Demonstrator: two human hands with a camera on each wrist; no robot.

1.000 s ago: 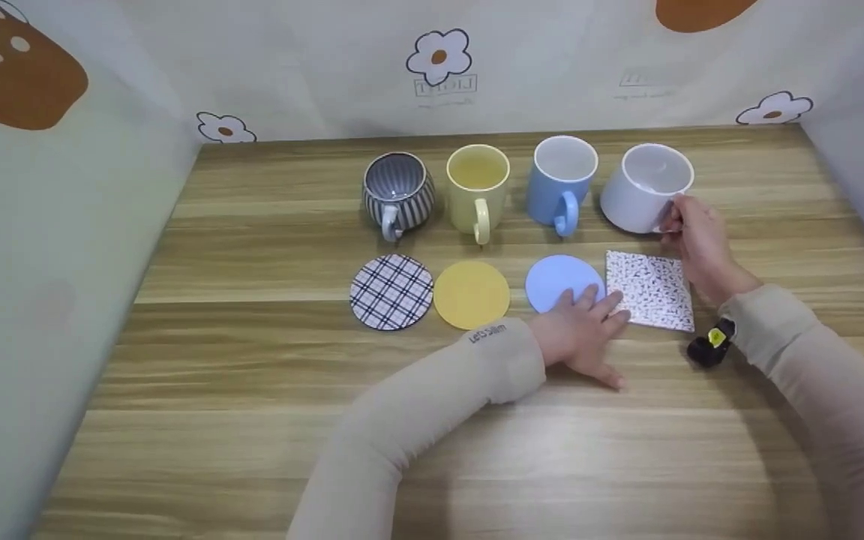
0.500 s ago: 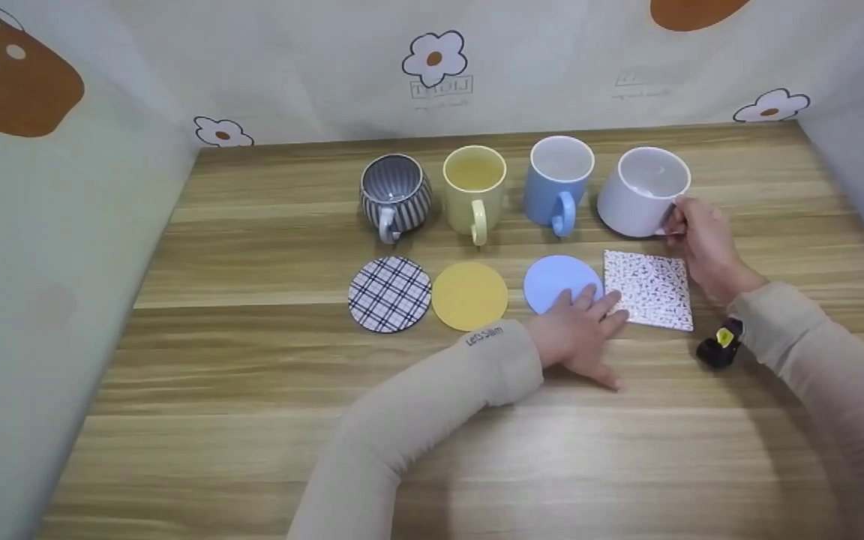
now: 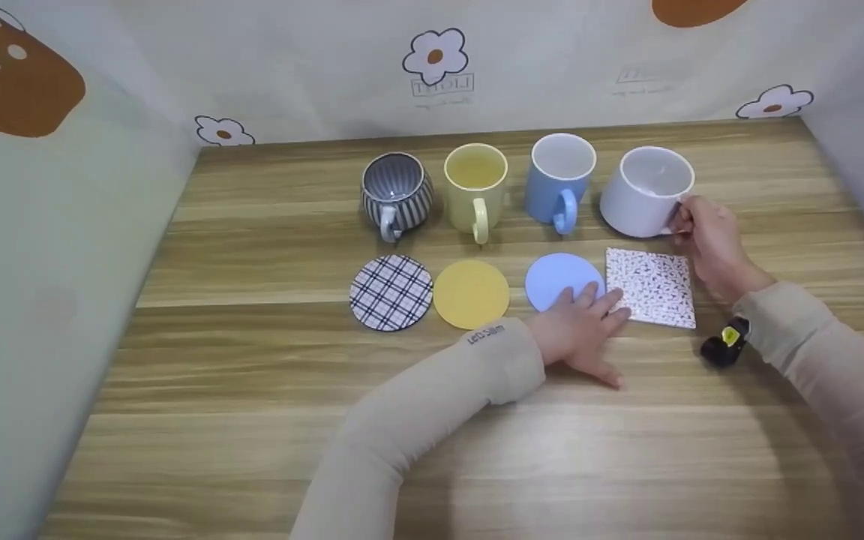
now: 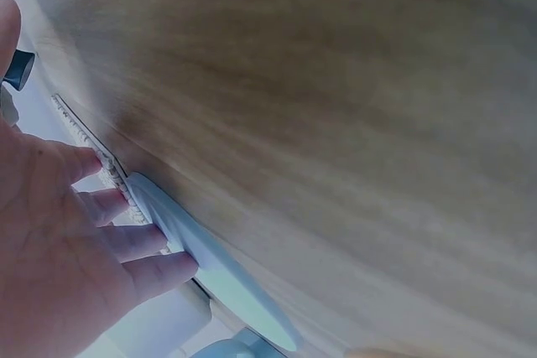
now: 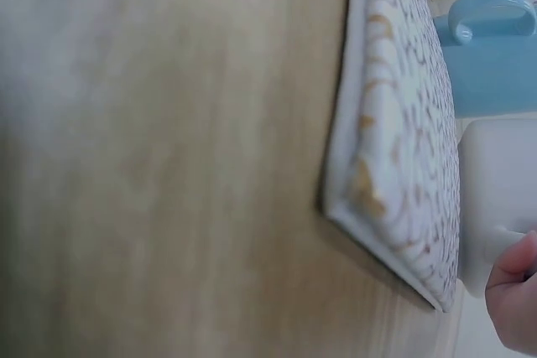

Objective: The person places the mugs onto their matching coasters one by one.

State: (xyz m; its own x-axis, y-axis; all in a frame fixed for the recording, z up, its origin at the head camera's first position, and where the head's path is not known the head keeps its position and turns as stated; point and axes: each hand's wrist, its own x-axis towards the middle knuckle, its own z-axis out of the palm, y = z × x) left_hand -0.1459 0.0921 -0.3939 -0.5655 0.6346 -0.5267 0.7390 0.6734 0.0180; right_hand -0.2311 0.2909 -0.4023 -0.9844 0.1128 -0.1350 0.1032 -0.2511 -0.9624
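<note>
My right hand (image 3: 713, 244) grips the handle of a white mug (image 3: 638, 202) at the right end of a row of mugs; its fingers partly hide the handle. In front of that mug lies a square patterned coaster (image 3: 653, 289). My left hand (image 3: 582, 330) is spread with straight fingers, its fingertips over the round blue coaster (image 3: 556, 277) and the left edge of the square one. In the left wrist view, the fingertips meet the rims of both the blue coaster (image 4: 226, 278) and the patterned coaster (image 4: 75, 127). Behind the blue coaster stands a blue mug (image 3: 552, 195).
A yellow mug (image 3: 469, 206) and a striped grey mug (image 3: 409, 210) stand further left in the row. Before them lie a round yellow coaster (image 3: 471, 295) and a round plaid coaster (image 3: 391, 292). A flower-printed cloth (image 3: 312, 75) borders the back of the wooden table (image 3: 252, 360).
The white mug has turned and shifted very slightly, its handle side swinging a little right with my right hand and wrist. My left hand and the coasters stay where they were.
</note>
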